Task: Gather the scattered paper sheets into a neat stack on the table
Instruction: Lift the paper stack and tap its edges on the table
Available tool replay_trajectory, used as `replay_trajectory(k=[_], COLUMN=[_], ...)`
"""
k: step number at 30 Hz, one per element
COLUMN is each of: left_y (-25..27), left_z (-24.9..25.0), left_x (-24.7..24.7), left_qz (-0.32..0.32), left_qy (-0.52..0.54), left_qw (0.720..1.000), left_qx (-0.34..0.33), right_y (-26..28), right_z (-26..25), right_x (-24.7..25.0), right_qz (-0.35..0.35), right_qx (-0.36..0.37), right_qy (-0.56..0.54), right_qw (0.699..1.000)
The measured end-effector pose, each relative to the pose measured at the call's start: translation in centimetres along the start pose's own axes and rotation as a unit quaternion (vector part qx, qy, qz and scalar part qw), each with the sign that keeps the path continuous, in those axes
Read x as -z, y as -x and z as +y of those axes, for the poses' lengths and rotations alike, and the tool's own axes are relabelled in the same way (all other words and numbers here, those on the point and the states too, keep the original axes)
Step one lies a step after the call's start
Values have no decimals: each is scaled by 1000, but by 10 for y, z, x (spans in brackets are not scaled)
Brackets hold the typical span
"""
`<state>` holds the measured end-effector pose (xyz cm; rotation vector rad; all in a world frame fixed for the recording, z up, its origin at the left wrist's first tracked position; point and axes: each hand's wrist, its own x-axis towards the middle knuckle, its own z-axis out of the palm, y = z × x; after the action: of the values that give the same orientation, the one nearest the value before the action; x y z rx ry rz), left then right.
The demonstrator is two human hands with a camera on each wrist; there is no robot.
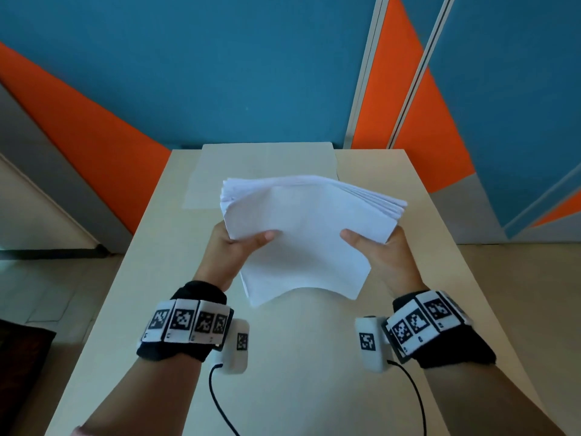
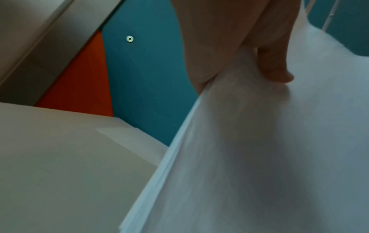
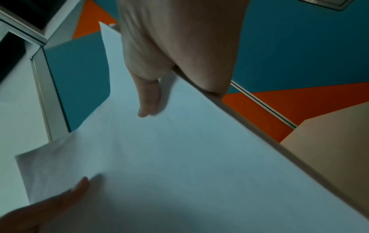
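Head view gives me the clearest read: both of my hands hold a bundle of white paper sheets above the pale table. My left hand grips the bundle's left edge, thumb laid across the top sheet and the other fingers hidden beneath. My right hand does the same on the right edge, thumb on top, the rest of the fingers out of sight under the paper. The bundle sags between the two grips, and its far edges are fanned, so the sheets are not squared up. Its near edge curves over the table; I cannot tell whether any part of it touches the surface.

One more sheet lies flat on the far end of the table, beyond the bundle and partly hidden by it.

From the left wrist view I see my thumb pressing down on the top sheet, with the layered edge of the bundle running below it. On the right wrist view my right thumb lies on the paper too, and the left thumb shows at the lower left corner.

Black bands with printed markers wrap both wrists. Behind the table stands a blue and orange wall.
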<state>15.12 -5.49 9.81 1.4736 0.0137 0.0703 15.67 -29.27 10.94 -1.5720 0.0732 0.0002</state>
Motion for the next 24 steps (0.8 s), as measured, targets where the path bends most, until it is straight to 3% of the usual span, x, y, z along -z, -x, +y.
replay_trajectory(k=[4,8,10,15,18,21,24], left_y=[1,-2,-2,-6,-4,5,13], left_z=[-21,-31,-28,-26,-24,-25,-29], left_x=[2,-3,-3,16,25,17,8], left_qz=[-22,30,56,116,140,101,79], left_qy=[13,18,23,92,183,260,277], left_qw=[998,995,994,983,964,944,935], left_qx=[59,93,92,112,132,177,205], right_y=[0,-2,-2,4,8,14,22], right_z=[15,33,33,34,33,21,6], right_x=[0,0,3,16,22,17,4], right_qz=[-45,-23,-47,-103,-85,-64,-46], right_qx=[-37,-63,-54,-76,-80,-81,-74], right_qy=[9,23,17,136,67,-44,-29], right_qw=[998,997,997,982,991,994,996])
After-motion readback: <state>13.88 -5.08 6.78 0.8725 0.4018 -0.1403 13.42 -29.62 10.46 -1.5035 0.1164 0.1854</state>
